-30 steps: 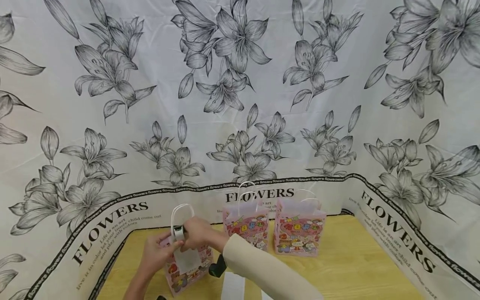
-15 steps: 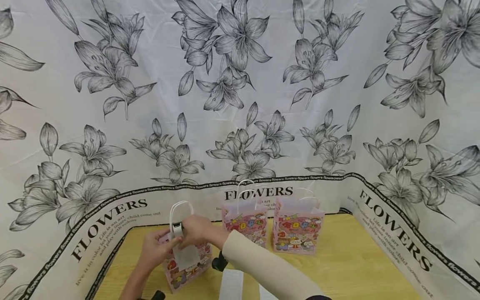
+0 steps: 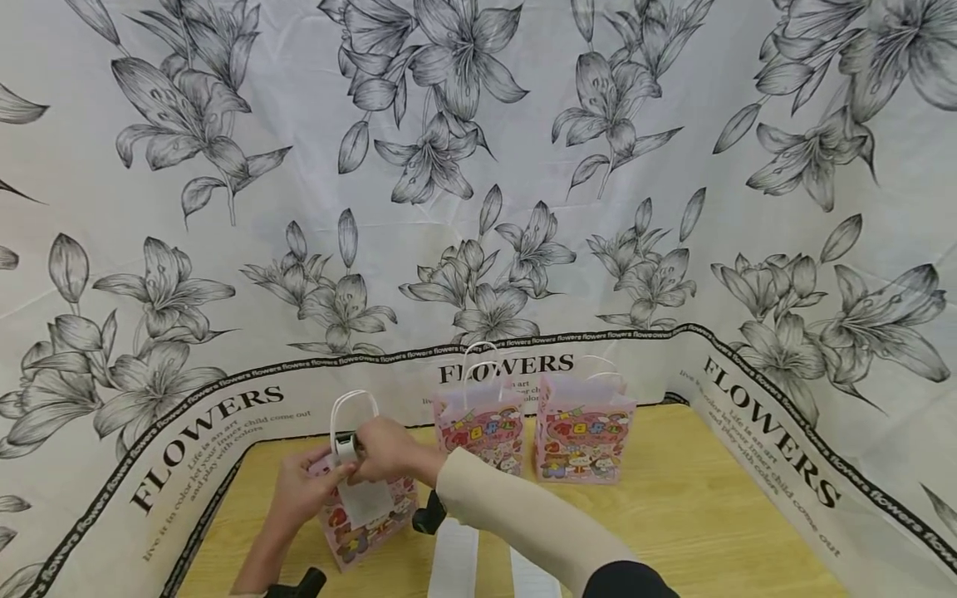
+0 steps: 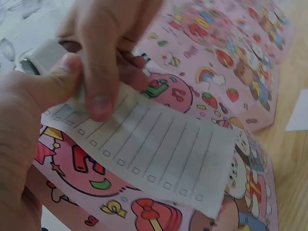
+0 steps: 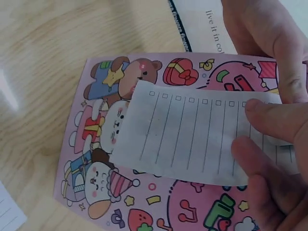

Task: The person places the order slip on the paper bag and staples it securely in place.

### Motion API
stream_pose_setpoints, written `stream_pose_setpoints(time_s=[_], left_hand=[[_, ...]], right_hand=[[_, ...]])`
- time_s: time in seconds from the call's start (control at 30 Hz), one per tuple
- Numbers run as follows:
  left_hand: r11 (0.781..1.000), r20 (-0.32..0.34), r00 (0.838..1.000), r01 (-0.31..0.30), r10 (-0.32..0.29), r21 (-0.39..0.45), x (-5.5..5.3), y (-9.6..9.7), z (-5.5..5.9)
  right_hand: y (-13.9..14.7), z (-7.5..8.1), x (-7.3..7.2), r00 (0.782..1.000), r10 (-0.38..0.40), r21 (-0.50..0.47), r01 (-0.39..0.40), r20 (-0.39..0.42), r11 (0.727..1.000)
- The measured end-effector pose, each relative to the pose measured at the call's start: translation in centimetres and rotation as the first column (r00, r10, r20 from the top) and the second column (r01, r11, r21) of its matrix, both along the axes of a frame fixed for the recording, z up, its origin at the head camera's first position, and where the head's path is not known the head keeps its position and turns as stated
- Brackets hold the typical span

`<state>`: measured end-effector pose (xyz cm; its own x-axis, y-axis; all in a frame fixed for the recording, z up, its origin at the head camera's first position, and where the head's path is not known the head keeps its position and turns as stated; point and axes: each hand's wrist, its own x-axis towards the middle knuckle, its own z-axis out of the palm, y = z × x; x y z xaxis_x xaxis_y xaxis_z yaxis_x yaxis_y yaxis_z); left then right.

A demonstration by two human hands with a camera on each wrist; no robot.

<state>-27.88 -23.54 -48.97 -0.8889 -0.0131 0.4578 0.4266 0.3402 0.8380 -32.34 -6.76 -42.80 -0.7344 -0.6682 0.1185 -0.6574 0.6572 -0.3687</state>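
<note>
A pink cartoon-print paper gift bag (image 3: 361, 533) with white handles stands tilted at the left of the table. Over its front hangs a lined checklist sheet (image 4: 163, 144) with small checkboxes. My left hand (image 3: 306, 490) pinches the bag's top rim, thumb in front and other fingers hidden behind. At that rim, a small white stapler (image 3: 345, 448) with a dark end sits over the top of the sheet. My right hand (image 3: 389, 451) grips the stapler, its fingertips (image 5: 243, 147) reaching down onto the sheet. The left thumb (image 4: 67, 72) lies against the stapler's side.
Two matching pink bags, a middle bag (image 3: 478, 428) and a right-hand bag (image 3: 586, 436), stand at the back of the wooden table (image 3: 710, 515). Two white paper strips, one left (image 3: 453, 556) and one right (image 3: 534, 573), lie near the front. A flower-print curtain (image 3: 486, 166) closes off the back.
The head view has tilted slightly, so everything sits a little higher and farther left. Both hands keep their hold at the bag's rim, with only slight movement.
</note>
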Motion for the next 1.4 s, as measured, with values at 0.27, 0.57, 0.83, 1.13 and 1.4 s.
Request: stream_pose_setpoints(time_s=[0.27, 0.57, 0.83, 1.13, 1.4], left_hand=[[1.000, 0.002, 1.000, 0.021, -0.021, -0.001, -0.4, -0.1, 0.2], [0.999, 0.074, 0.997, 0.001, 0.002, -0.038, -0.9, -0.4, 1.0], [0.990, 0.103, 0.991, -0.078, 0.090, -0.118, -1.6, -0.7, 1.9], [0.993, -0.030, 0.997, -0.077, 0.075, -0.087, -1.5, 0.3, 1.8], [0.998, 0.040, 0.998, -0.057, 0.056, 0.026, -0.1, -0.2, 0.4]], right_hand=[[0.4, 0.4, -0.4, 0.999, 0.009, 0.016, -0.010, 0.045, 1.000], [0.6, 1.5, -1.3, 0.991, 0.041, 0.067, -0.049, 0.126, 0.997], [0.4, 1.8, -1.9, 0.994, 0.055, 0.018, -0.057, 0.099, 0.998], [0.1, 1.5, -1.5, 0.999, 0.006, -0.045, -0.003, 0.049, 0.999], [-0.6, 0.3, -0.5, 0.999, 0.031, 0.008, -0.032, 0.030, 0.999]])
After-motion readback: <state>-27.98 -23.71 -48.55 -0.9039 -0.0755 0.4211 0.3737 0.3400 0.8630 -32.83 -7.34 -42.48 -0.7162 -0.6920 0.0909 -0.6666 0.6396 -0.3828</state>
